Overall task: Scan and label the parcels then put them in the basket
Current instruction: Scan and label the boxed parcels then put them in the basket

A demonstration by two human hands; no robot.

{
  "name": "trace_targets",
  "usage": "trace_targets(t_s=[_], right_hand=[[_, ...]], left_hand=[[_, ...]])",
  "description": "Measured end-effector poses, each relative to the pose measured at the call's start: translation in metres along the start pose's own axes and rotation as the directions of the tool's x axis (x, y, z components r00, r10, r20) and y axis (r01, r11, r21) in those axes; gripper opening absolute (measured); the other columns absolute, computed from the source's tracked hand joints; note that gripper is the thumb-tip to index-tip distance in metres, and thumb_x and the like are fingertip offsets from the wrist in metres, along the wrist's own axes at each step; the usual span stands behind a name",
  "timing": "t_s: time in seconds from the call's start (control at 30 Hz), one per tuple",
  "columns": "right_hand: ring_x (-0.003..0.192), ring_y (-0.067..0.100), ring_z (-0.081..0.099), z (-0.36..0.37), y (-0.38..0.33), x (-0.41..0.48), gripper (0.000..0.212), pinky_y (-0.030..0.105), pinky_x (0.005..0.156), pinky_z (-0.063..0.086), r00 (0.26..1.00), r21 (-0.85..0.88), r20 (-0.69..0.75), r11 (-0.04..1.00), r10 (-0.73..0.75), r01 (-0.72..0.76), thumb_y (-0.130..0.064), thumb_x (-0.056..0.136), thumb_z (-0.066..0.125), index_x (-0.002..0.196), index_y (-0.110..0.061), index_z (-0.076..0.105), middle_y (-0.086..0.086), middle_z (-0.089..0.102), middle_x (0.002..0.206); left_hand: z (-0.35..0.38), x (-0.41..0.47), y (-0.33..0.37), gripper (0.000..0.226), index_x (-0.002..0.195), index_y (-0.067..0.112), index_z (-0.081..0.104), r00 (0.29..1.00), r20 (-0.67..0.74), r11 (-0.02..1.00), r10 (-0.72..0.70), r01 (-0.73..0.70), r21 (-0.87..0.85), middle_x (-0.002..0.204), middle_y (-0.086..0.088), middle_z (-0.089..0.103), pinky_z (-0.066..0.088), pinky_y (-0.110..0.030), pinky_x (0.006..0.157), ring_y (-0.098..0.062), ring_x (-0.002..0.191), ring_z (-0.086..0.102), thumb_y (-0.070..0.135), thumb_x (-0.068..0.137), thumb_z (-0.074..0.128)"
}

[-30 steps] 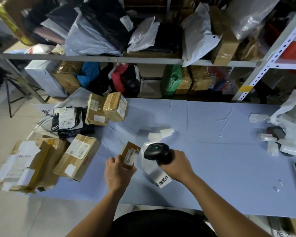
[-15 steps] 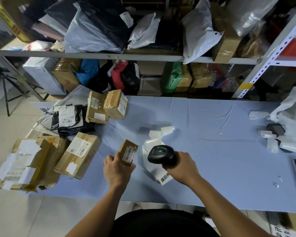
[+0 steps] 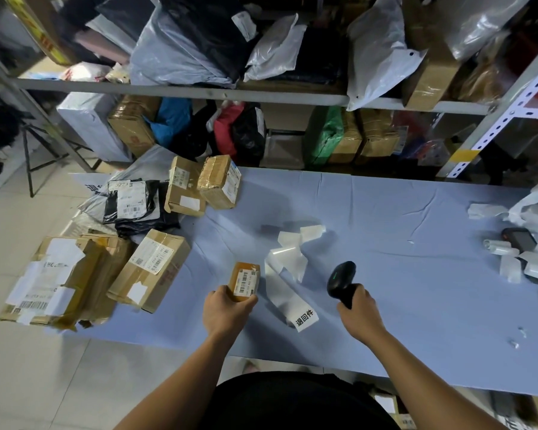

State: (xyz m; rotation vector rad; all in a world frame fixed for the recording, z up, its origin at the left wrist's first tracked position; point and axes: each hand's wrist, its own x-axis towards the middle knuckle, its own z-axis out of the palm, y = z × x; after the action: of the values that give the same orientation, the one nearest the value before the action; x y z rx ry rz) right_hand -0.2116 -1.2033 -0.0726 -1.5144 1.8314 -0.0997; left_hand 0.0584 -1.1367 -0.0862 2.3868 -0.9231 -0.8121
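Observation:
My left hand (image 3: 225, 311) grips a small brown parcel (image 3: 244, 280) by its near end, its barcode label facing up, just above the blue table (image 3: 385, 305). To its right my right hand (image 3: 359, 311) holds a black barcode scanner (image 3: 340, 279) by the handle, its head tilted up and to the right, a green light on it. Between the hands lies a strip of white labels (image 3: 288, 274) with a printed tag at its near end. No basket is in view.
Several cardboard boxes (image 3: 151, 270) and a black mailer bag (image 3: 134, 206) lie on the table's left end. A label printer (image 3: 519, 240) and label scraps sit at the right edge. Metal shelves (image 3: 199, 91) packed with parcels stand behind the table.
The scanner has swung right, away from the parcel, and its head now tilts up. The left hand has turned the parcel so its label faces up.

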Motion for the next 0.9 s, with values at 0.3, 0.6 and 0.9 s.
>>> trace_targets(t_s=[0.3, 0.6, 0.9], right_hand=[[0.118, 0.024, 0.048, 0.022, 0.025, 0.010, 0.037, 0.038, 0.102, 0.035, 0.994, -0.346, -0.103, 0.938, -0.033, -0.005, -0.035, 0.094, 0.059, 0.123, -0.018, 0.044, 0.000, 0.056, 0.125], [0.121, 0.026, 0.042, 0.016, 0.016, -0.008, 0.058, 0.040, 0.096, 0.041, 0.938, -0.165, -0.295, 0.977, -0.180, 0.136, -0.025, 0.082, 0.070, 0.134, -0.013, 0.047, 0.006, 0.046, 0.132], [0.098, 0.014, 0.057, 0.029, -0.006, -0.017, 0.041, 0.028, 0.076, 0.050, 0.922, -0.137, 0.205, 0.923, -0.329, 0.360, -0.023, 0.090, 0.062, 0.125, -0.031, 0.043, -0.007, 0.053, 0.113]], left_hand=[[0.005, -0.006, -0.014, 0.043, 0.082, 0.026, 0.055, 0.998, 0.058, 0.998, -0.008, 0.005, 0.055, 0.093, 0.003, 0.063, 0.045, -0.020, 0.053, -0.009, 0.078, 0.062, 0.055, 0.064, 0.082], [0.006, -0.009, -0.016, 0.046, 0.094, 0.023, 0.055, 0.998, 0.066, 0.993, 0.026, -0.033, 0.111, 0.095, 0.002, 0.054, 0.041, -0.019, 0.056, -0.010, 0.082, 0.057, 0.057, 0.073, 0.077], [0.004, -0.013, -0.014, 0.043, 0.108, 0.016, 0.060, 0.993, -0.024, 0.981, 0.113, -0.108, 0.159, 0.106, -0.002, 0.051, 0.049, -0.033, 0.071, -0.020, 0.089, 0.055, 0.049, 0.082, 0.071]])
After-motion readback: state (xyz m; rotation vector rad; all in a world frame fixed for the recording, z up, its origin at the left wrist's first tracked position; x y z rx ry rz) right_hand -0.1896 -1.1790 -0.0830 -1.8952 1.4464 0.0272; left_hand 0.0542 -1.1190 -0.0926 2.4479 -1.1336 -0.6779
